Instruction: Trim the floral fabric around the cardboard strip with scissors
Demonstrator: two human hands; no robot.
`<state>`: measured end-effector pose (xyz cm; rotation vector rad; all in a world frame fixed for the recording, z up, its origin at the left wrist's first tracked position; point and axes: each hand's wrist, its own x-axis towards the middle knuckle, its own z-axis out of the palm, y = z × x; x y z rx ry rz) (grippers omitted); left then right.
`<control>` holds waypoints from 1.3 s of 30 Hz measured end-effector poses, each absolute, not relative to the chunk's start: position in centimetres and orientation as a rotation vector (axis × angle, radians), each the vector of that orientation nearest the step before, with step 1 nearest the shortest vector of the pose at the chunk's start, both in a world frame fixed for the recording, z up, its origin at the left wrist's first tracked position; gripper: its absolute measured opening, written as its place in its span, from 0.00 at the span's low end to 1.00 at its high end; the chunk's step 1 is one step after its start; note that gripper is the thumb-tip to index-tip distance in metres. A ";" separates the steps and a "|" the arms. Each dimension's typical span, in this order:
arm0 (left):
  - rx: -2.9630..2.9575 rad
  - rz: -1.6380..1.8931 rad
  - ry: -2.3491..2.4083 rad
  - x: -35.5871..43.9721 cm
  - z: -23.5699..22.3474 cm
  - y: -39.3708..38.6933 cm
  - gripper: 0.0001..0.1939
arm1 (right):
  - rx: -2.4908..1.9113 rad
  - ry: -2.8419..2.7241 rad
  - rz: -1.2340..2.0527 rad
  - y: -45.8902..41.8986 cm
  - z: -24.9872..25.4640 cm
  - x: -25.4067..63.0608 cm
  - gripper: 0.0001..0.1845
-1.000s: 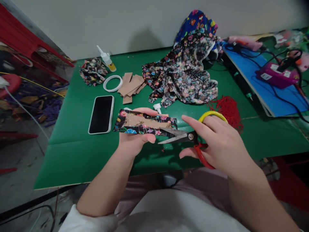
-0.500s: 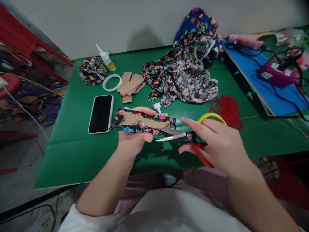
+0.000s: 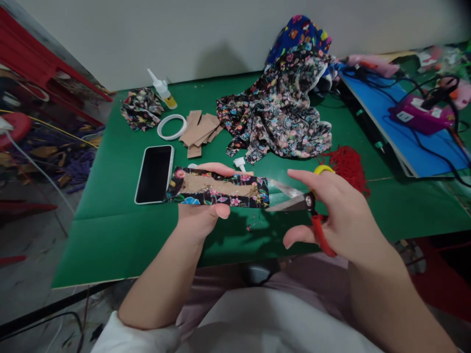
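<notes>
My left hand pinches a long strip of black floral fabric wrapped round brown card, held level above the green table. My right hand grips scissors with one yellow and one red handle. The blades are parted and sit at the strip's right end, blurred by motion.
A black phone lies left of the strip. Behind it are a white ring, brown card pieces, a glue bottle and a small fabric scrap. A floral cloth heap, red thread and a blue board with a purple tool lie to the right.
The scissors have drawn back to the right, from under the strip's lower edge to its right end, and their blades have opened. My left hand keeps holding the strip.
</notes>
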<state>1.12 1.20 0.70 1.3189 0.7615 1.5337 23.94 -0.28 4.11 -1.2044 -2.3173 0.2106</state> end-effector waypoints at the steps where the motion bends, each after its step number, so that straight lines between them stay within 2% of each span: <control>1: 1.325 1.530 0.762 1.1 0.7 1.2 0.24 | -1.187 -2.357 0.182 -0.2 4.1 24.0 0.47; 13: 1.385 1.557 0.754 1.5 0.6 1.3 0.24 | -1.141 -2.448 -0.080 -0.3 3.5 23.8 0.32; 23: 1.340 1.484 0.830 1.2 0.8 1.0 0.26 | -1.176 -2.416 -0.055 -0.6 3.4 23.5 0.28; 34: 1.295 1.473 0.799 1.2 0.7 1.0 0.25 | -1.182 -2.383 -0.181 -0.8 3.0 23.5 0.23; 39: 1.332 1.542 0.820 1.1 0.4 1.3 0.25 | -1.210 -2.225 0.001 -0.7 3.2 23.6 0.21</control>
